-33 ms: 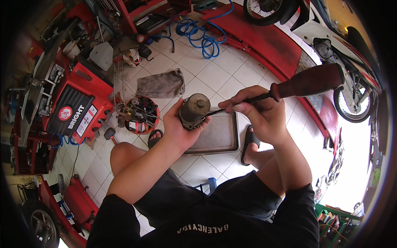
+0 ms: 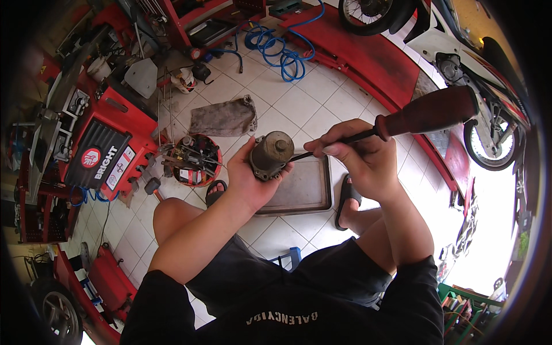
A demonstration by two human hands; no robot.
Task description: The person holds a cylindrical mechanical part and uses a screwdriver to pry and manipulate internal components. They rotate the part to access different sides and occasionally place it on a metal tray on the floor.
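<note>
Your left hand (image 2: 250, 181) is palm up above the near left part of the metal tray (image 2: 299, 192), wrapped around a cylindrical metal part (image 2: 270, 152); in this view the part covers the tray's left end. Its domed end with a small boss faces up, its flange sits low in your palm, and your thumb braces it on the left. Your right hand (image 2: 371, 161), above the tray's right edge, pinches the shaft of a screwdriver (image 2: 431, 112) between thumb and fingers, its dark red handle pointing away past the tray's right side. The tip reaches the cylinder's right flank; whether it touches, you can't tell from here.

The step in hand looks like lining up the tip with the part's lower edge. The next move would call for a firm left grip, fingertips clear of the blade, and a steady push along the shaft.

Your feet flank the tray. Left of it stands a round red container (image 2: 218, 155) of tools; beyond it, to the left, lies a grimy grey rag (image 2: 224, 117). Farther beyond are a blue hose (image 2: 250, 41) and, to the right, a red platform (image 2: 368, 60).
</note>
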